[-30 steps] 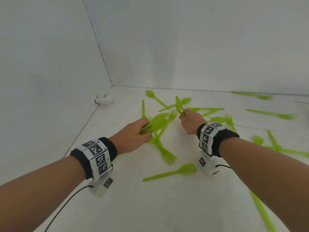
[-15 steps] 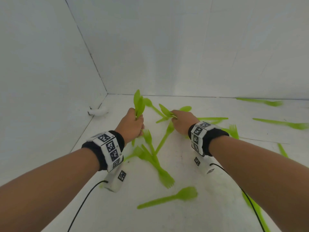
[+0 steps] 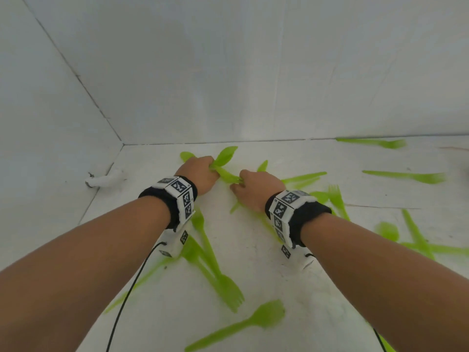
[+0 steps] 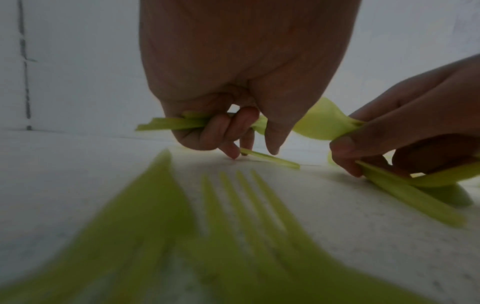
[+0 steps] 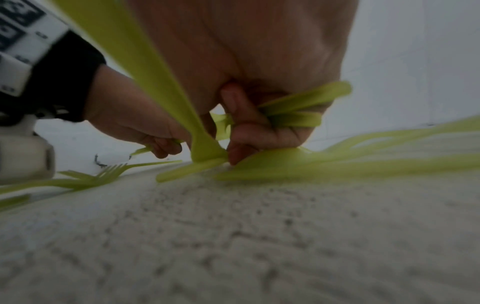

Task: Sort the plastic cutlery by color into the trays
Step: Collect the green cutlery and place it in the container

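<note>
Green plastic cutlery lies scattered over a white surface. My left hand [image 3: 201, 171] grips a bundle of green cutlery [image 3: 224, 156] near the back wall; its curled fingers [image 4: 221, 131] wrap the handles. My right hand [image 3: 250, 185] sits close beside it, fingers [image 5: 244, 123] curled round more green cutlery [image 5: 298, 109] and touching pieces on the surface. The two hands almost meet over a green piece [image 3: 228, 175] between them. No tray is in view.
Green forks [image 3: 218, 275] lie under my left wrist and a green spoon [image 3: 253, 323] nearer me. More green pieces [image 3: 406, 176] lie to the right. White walls [image 3: 228, 72] close the back and left. A small white object [image 3: 106, 177] sits in the left corner.
Both hands moved farther toward the back wall and closer together. The left hand's bundle, upright half a second ago, now leans right toward the right hand.
</note>
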{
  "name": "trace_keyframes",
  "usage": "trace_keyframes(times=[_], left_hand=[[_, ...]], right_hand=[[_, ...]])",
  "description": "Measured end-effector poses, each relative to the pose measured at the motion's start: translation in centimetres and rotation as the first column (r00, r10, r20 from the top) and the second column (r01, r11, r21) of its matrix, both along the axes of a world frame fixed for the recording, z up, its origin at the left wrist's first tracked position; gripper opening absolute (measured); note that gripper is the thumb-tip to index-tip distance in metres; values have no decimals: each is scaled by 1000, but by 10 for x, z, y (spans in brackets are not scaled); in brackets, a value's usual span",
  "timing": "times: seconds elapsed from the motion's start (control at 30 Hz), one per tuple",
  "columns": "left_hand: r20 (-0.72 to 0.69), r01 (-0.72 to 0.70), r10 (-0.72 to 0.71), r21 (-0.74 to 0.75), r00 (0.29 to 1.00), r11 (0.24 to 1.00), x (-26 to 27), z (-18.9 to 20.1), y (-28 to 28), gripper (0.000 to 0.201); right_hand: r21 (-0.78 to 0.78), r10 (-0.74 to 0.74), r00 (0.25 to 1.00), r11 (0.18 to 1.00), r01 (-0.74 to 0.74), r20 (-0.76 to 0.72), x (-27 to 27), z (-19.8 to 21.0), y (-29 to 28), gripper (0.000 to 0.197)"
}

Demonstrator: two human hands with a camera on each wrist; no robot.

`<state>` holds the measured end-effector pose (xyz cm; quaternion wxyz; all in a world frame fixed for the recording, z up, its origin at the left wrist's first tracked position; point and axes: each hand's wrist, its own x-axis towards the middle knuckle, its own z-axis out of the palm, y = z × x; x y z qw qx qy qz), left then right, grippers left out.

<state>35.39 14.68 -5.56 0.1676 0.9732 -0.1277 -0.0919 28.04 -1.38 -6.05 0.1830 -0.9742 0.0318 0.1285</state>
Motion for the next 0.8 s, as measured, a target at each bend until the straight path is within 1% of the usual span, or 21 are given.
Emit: trace_keyframes(times=[0.1,0.23,0.3,0.37,0.4,0.47,0.53,0.6,0.67,0.8], left_hand=[[8,-38,38,17,999,999,1,-3,-5,27],[-48,-113,111,-42,993,993,-5,-3,-5,39],[-77,-143,138,-75,988,987,-7,-3,-2,36],[-110,-161,149,-115,983,980,-10,-4,2,30],[-127,-172,155,-137,980,976,-12,-3,3,29],[-146,-191,165,-192,975,963,-20,0,4,30],[-152,-201,167,-243,974,949,-29,4,1,34],[-153,-187,152,-255,977,949,-38,8,-2,36],[-162,-160,119,-274,980,948,-47,11,-6,32],[-143,-123,80,-323,986,938,-67,19,-16,22]], right_hand=[[24,-30,1000,999,30,8,2,0,-4,29],[60,-68,998,996,68,-3,3,1,-8,23],[84,-75,997,994,75,-8,2,2,-8,21],[163,-91,996,983,86,21,-1,3,-9,18],[253,-122,991,962,105,53,-3,4,-10,19],[464,-233,967,871,159,107,-9,8,-13,31],[576,-333,935,791,206,123,-14,13,-18,49],[603,-382,915,763,232,131,-18,16,-25,67],[619,-410,901,747,242,143,-22,17,-33,84],[603,-411,904,753,263,118,-37,21,-48,113]])
